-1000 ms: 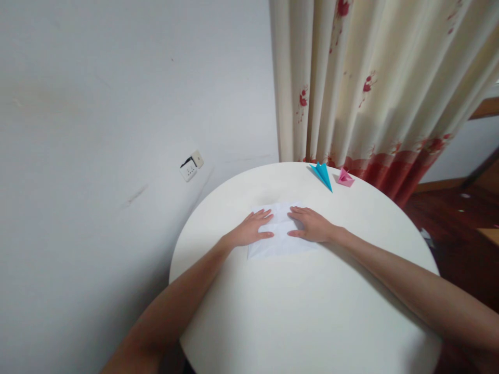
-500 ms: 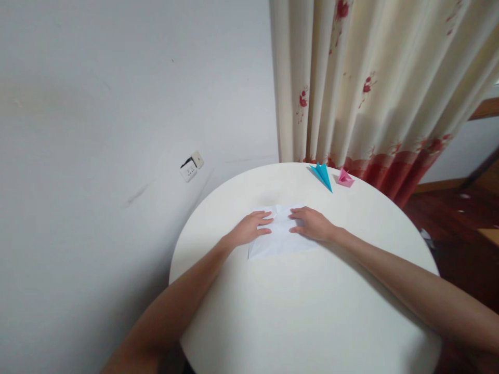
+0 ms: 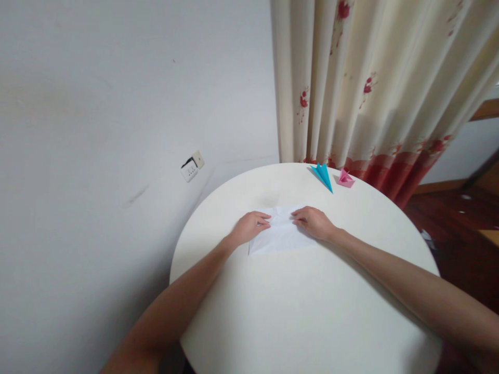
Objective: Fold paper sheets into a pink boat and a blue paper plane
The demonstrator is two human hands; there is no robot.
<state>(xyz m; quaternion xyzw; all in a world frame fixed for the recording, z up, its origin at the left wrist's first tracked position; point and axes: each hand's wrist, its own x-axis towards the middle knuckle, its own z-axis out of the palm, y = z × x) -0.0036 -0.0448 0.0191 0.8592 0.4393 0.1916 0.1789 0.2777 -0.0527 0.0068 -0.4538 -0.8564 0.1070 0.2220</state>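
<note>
A white sheet of paper lies on the round white table, partly folded. My left hand rests on its left side with the fingers curled at the paper's upper edge. On the right side my right hand does the same, its fingertips pinching the upper edge. The two hands sit close together, with a strip of paper between them.
A blue paper plane and a small pink folded paper shape lie at the table's far edge. Behind them hangs a cream curtain with red flowers. A wall socket sits on the white wall at left.
Both hands' fingers have curled in from lying flat, drawing together at the paper's far edge. The far part of the sheet has lifted or folded slightly toward me.
</note>
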